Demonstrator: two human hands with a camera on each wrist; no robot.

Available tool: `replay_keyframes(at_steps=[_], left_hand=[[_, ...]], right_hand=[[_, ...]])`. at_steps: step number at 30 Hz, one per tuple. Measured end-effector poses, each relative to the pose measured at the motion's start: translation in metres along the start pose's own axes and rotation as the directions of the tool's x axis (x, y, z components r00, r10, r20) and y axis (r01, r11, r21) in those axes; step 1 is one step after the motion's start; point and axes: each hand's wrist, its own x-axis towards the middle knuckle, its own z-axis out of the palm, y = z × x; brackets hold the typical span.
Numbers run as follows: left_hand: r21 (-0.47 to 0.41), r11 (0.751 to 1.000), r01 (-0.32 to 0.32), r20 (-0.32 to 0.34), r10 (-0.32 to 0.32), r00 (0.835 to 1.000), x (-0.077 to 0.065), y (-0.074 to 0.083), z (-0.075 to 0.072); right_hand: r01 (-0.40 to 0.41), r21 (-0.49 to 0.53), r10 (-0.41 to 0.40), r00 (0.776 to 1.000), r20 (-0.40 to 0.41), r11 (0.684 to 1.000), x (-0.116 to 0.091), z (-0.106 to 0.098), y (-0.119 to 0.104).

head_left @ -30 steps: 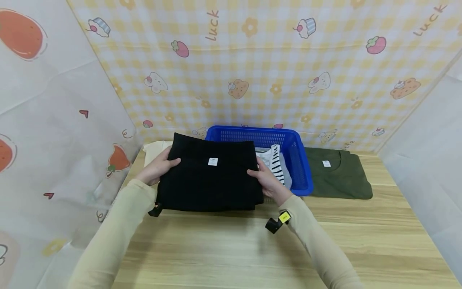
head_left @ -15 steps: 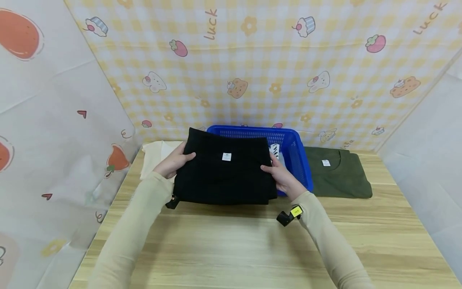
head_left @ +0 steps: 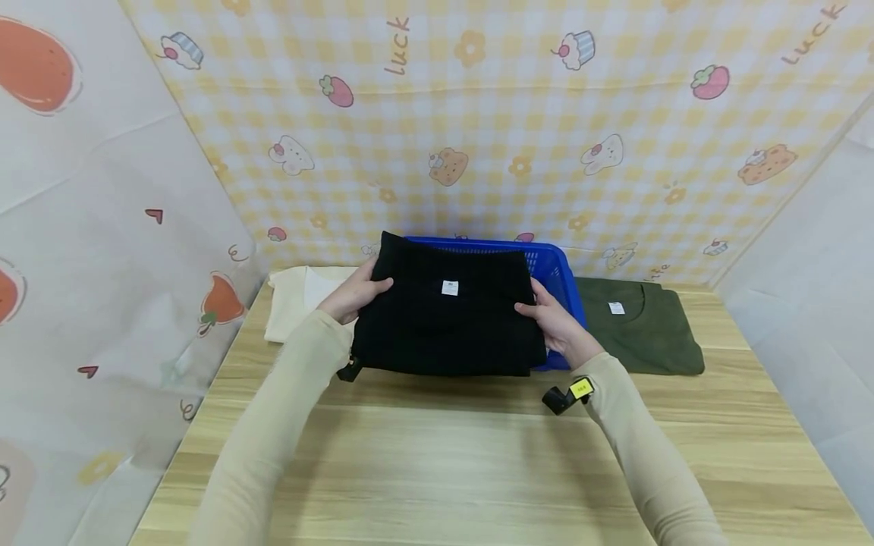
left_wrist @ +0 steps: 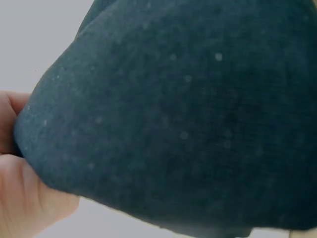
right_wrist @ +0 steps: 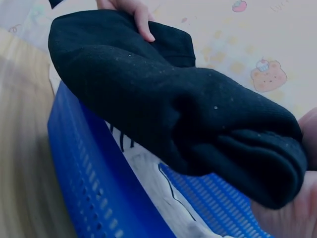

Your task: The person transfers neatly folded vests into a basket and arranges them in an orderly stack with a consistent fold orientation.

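A folded black garment (head_left: 447, 326) with a small white label is held up by both hands in the head view. My left hand (head_left: 356, 292) grips its left side, thumb on top. My right hand (head_left: 556, 322) pinches the right side the same way. Directly under the cloth stands a blue plastic basket (head_left: 563, 280), mostly hidden in the head view. In the right wrist view, striped white clothing (right_wrist: 163, 183) lies inside the basket, below the black garment. The left wrist view is almost filled by the dark cloth (left_wrist: 173, 119), with the left hand at its edge.
A folded dark green shirt (head_left: 649, 334) with a white label lies right of the basket. At the left, a folded cream garment (head_left: 290, 307) lies on the wooden table (head_left: 437, 462). A yellow checked cloth (head_left: 519, 121) hangs behind.
Both hands have carried the black garment to the right and slightly back, from left of the basket to over it. The cream garment now shows more; the striped clothing is hidden in the head view.
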Motion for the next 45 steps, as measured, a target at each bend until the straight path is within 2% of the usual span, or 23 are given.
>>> replay_keyframes(at_steps=[14,18,23,30,35,39,45], left_hand=[[0.062,0.998,-0.017,-0.053,0.02,0.998,0.031,0.003,0.017],[0.118,0.993,-0.002,-0.072,0.01,0.997,0.036,0.006,0.02],[0.117,0.993,0.02,-0.089,-0.01,0.996,0.042,0.011,0.023],[0.185,0.983,0.011,-0.128,0.013,0.992,0.048,0.014,0.025],[0.159,0.987,0.033,-0.119,-0.014,0.993,0.052,0.011,0.027],[0.145,0.989,0.022,-0.112,-0.006,0.994,0.057,0.006,0.029],[0.169,0.985,0.031,-0.126,-0.01,0.992,0.062,-0.001,0.032]], right_hand=[[0.003,-0.013,-0.004,1.0,-0.02,1.0,0.005,-0.026,-0.008],[0.003,-0.012,-0.003,1.0,-0.03,1.0,0.007,-0.031,-0.01],[0.003,-0.034,-0.004,0.999,-0.052,0.999,0.012,-0.035,-0.014],[-0.005,-0.039,0.003,0.998,-0.055,0.999,0.02,-0.04,-0.017],[-0.027,-0.036,0.024,0.997,-0.072,0.999,0.026,-0.044,-0.012],[-0.031,-0.041,0.028,0.997,-0.076,0.999,0.031,-0.047,-0.007],[-0.052,-0.059,0.047,0.995,-0.09,0.997,0.034,-0.049,-0.002]])
